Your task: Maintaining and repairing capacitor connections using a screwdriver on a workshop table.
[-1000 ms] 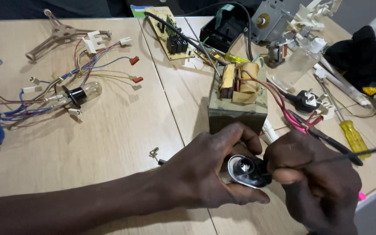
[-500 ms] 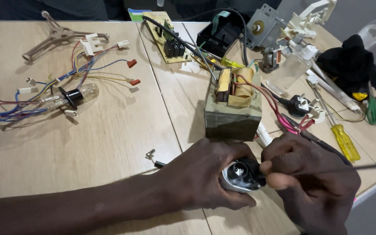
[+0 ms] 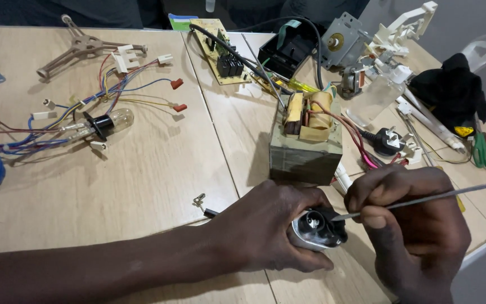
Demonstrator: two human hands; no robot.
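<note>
Even, fairly bright overhead light, soft shadows under the hands point(image 3: 271, 231), mostly sharp, slight wide-angle stretching at edges.

Both hands, left hand point(image 3: 271, 231) and right hand point(image 3: 417, 231), bare: no gloves, rings or sleeves; left forearm uncovered.

The left hand point(image 3: 268, 231) was curled in a grip, forearm stretching toward eight o'clock; the right hand point(image 3: 409, 225) pinched, fingers bent.

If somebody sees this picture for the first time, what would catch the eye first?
Probably the two hands at the bottom: the left hand grips a small silver part, and the right hand points a thin metal rod into it. Just behind stands a blocky transformer, with a wire bundle and lamp bulb at the left.
</note>
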